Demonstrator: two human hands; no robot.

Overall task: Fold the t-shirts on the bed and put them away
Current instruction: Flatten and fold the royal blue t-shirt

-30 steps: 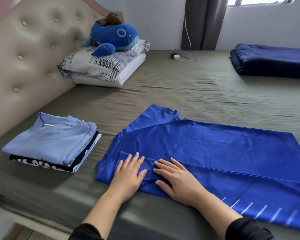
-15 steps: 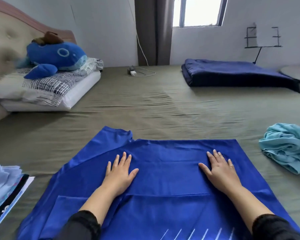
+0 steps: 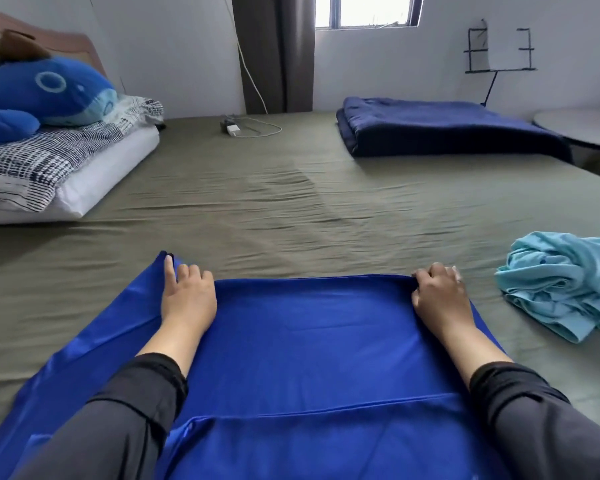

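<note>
A royal-blue t-shirt (image 3: 309, 341) lies spread on the olive bed sheet (image 3: 291, 209) right in front of me, its near long side folded over. My left hand (image 3: 187, 292) grips the shirt's far edge at the left, by the sleeve, with fingers curled on the cloth. My right hand (image 3: 439, 296) grips the far edge at the right corner, fingers curled round the hem. A crumpled light-blue t-shirt (image 3: 561, 289) lies on the sheet to the right, apart from my right hand.
A blue whale plush (image 3: 39, 95) lies on stacked pillows (image 3: 66, 168) at the far left. A folded navy blanket (image 3: 440, 129) sits at the far right, next to a round table (image 3: 582, 128). A charger with cable (image 3: 236, 128) lies by the far wall.
Both hands slid from lying flat on the shirt's middle out to its far edge and curled on the cloth. The view turned right, so the folded stack left the frame.
</note>
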